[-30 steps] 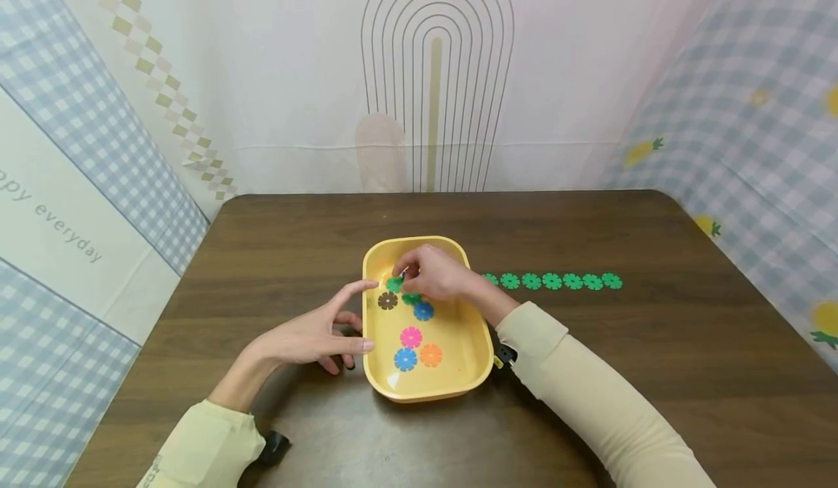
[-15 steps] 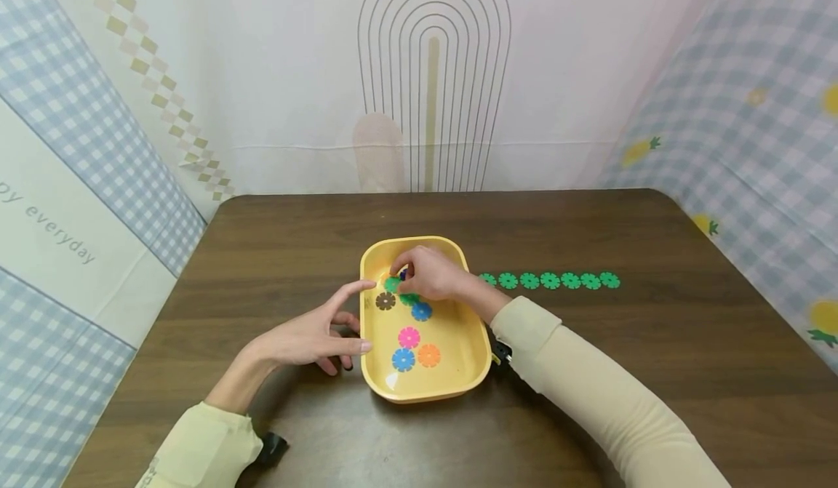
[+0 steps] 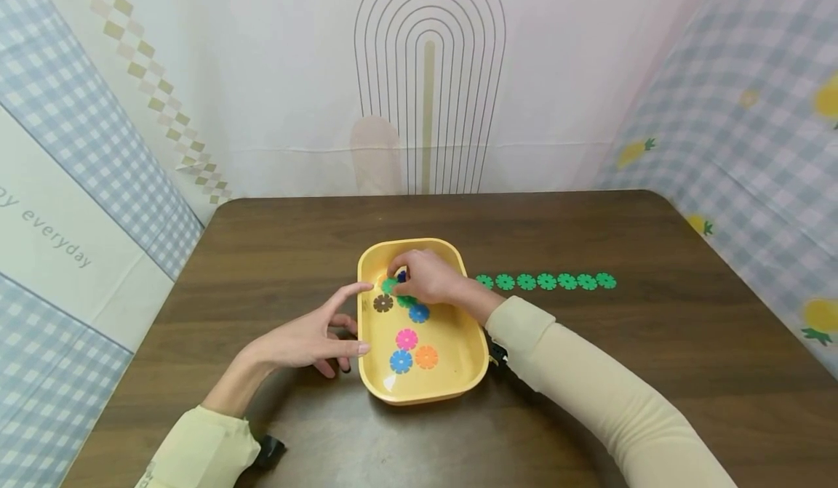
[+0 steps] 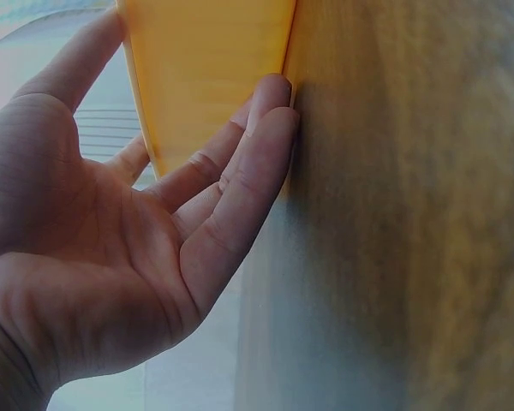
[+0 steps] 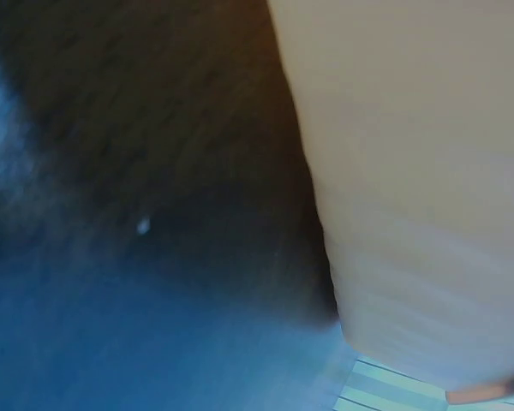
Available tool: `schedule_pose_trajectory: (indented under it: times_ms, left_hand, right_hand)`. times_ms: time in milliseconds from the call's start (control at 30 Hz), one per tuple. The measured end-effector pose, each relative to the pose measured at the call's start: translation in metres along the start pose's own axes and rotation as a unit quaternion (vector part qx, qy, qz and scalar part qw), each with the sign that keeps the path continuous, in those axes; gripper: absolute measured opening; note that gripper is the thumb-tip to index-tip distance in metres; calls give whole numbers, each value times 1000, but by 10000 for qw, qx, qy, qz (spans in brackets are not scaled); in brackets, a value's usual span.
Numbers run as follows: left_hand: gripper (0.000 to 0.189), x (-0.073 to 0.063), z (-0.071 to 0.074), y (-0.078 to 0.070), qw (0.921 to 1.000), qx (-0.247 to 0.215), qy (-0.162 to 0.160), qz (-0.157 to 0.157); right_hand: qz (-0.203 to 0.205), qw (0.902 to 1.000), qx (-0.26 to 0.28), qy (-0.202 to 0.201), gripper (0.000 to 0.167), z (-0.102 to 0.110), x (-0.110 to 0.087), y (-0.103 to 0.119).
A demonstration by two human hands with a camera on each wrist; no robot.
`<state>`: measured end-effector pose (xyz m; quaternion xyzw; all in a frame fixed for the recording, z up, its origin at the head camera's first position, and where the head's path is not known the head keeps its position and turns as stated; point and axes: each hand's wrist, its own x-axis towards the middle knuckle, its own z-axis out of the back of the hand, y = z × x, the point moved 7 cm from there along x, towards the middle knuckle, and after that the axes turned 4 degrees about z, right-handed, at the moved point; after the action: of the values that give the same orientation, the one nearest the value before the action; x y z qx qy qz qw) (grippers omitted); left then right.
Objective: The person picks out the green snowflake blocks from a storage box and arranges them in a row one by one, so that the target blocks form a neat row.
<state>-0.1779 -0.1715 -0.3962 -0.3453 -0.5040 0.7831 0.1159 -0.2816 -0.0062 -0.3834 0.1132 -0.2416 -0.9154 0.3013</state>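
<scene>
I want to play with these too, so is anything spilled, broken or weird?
Nothing stands out. The green discs sit in a fairly straight row on the table, and the mixed-colour discs are inside the yellow tray. The right hand hides part of it.

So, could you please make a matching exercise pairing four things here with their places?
1. Left hand
2. Pink disc
3. Right hand
4. Row of green discs

A. In the far half of the tray
B. On the table, right of the tray
C. Touching the tray's left rim
D. In the tray, beside the orange disc

Pairs: 1-C, 2-D, 3-A, 4-B
</scene>
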Motion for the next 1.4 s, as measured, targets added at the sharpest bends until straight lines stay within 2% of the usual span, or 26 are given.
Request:
schedule_pose_trajectory:
  times_ms: [200,500,900,1067,1200,1400]
  left_hand:
    - [93,0,0,0,10000,-26,8,-6]
    - [90,0,1,4,9999,25,-34,129]
    - [93,-1,0,3,10000,11,-24,47]
    - [93,-1,1,3,10000,-23,-12,41]
    - [92,-1,1,4,10000,-23,0,52]
    - [90,1,2,4,9999,15,-30,127]
  right_hand:
    - [26,10000,64,-8,25,-1,0,-1]
    - [329,9993,125,-122,21,0,-1,4]
    - [392,9987,326,2,25,-3,0,5]
    - [353,9967,720,102,31,-3,1,4]
    - [273,9937,1079,112,26,-1,1,3]
    - [169,9918,1264,3,24,3,1,0]
